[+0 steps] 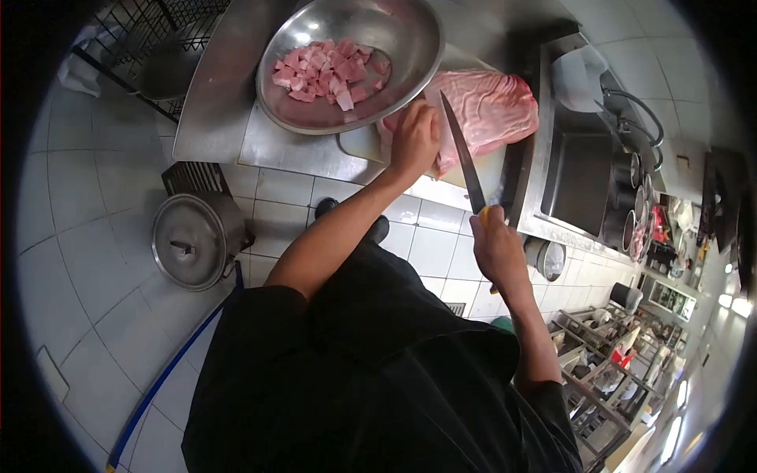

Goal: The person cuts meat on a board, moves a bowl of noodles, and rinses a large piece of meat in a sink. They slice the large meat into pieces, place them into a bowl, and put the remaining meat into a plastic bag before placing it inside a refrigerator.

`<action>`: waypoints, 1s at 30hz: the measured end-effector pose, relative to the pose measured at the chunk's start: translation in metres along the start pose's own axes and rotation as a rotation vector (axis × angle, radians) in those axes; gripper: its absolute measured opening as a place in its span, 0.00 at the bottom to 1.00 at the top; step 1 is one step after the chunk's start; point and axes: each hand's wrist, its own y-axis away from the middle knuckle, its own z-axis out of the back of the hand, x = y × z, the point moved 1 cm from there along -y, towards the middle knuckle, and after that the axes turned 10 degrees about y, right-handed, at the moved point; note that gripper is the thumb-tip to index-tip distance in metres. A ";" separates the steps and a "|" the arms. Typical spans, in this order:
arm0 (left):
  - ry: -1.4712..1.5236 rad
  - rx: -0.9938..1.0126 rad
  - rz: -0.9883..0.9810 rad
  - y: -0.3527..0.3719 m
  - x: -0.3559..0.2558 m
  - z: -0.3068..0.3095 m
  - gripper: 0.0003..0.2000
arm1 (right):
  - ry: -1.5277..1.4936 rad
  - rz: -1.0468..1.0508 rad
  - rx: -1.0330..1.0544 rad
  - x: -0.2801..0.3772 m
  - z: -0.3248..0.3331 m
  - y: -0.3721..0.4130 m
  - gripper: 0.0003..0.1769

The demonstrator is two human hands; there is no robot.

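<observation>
Nearest, black clothing (371,355) is filling the foreground. Beyond it the right hand (498,248) is gripping a knife (464,158), its fingers wrapping closed around the handle; the blade is pointing away from the body, leaning left, its tip showing over a slab of meat (497,106). Whether the edge is touching the meat, I cannot tell.

The left hand (416,142) is resting at the slab's left end, its fingers curling inward; whether they are pinching any meat, I cannot tell. It is the nearer hand: the slab is stretching rightward from its knuckles, long axis running roughly left to right, and the blade is lying across that axis just beside the fingers. Only the knife is bridging the gap from the right hand.

Under the slab a pale board (361,143) is showing. Ahead and left, a steel bowl (414,39) is holding meat cubes (319,71). Rightward, a sink (579,177) is adjoining the counter (276,150).
</observation>
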 end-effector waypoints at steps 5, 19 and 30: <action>-0.008 0.042 0.095 -0.010 0.032 -0.030 0.04 | 0.013 -0.037 0.074 0.004 0.000 -0.025 0.17; 0.089 0.086 0.251 -0.018 0.036 -0.033 0.04 | -0.028 0.054 0.124 0.033 -0.001 -0.182 0.20; 0.010 0.048 0.144 -0.012 0.039 -0.035 0.03 | 0.080 -0.023 0.136 0.004 -0.007 -0.065 0.21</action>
